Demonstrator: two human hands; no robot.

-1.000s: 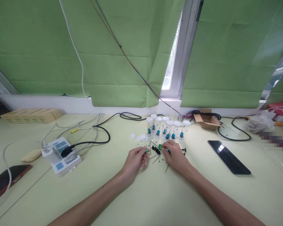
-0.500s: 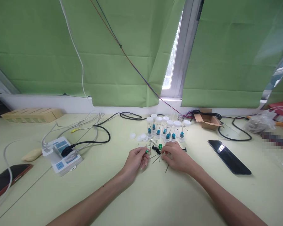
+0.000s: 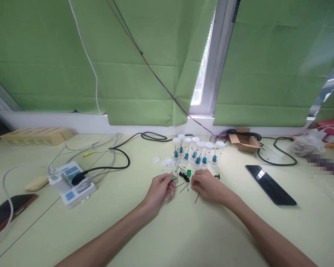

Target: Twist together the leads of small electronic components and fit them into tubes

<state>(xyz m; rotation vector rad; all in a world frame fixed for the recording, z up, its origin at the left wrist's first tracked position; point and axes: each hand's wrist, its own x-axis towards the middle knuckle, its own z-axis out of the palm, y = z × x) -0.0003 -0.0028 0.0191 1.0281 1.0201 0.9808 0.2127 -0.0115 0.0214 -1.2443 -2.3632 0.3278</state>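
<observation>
My left hand (image 3: 163, 188) pinches a small shiny green part (image 3: 173, 178) between thumb and fingertips, just above the table. My right hand (image 3: 208, 185) is low over the table with its fingers drawn together; what they hold, if anything, is hidden. A thin metal rod (image 3: 196, 198) shows below its fingers. Between the hands lie small black parts (image 3: 185, 177), a green spool-shaped part (image 3: 189, 172) and several thin metal pins (image 3: 183, 187). Behind them stand several clear tubes (image 3: 199, 155) with white caps, each holding a blue part on a thin rod.
Loose white caps (image 3: 167, 162) lie left of the tubes. A black T-shaped piece (image 3: 217, 176) is right of my right hand. Further right are a smartphone (image 3: 269, 185) and an open cardboard box (image 3: 245, 144). A power strip (image 3: 72, 185) with plugged cables stands on the left.
My right hand has shifted very slightly, its fingers now a little further right and lower, with more of the black T-shaped piece showing. My left hand keeps its pinch on the green part.
</observation>
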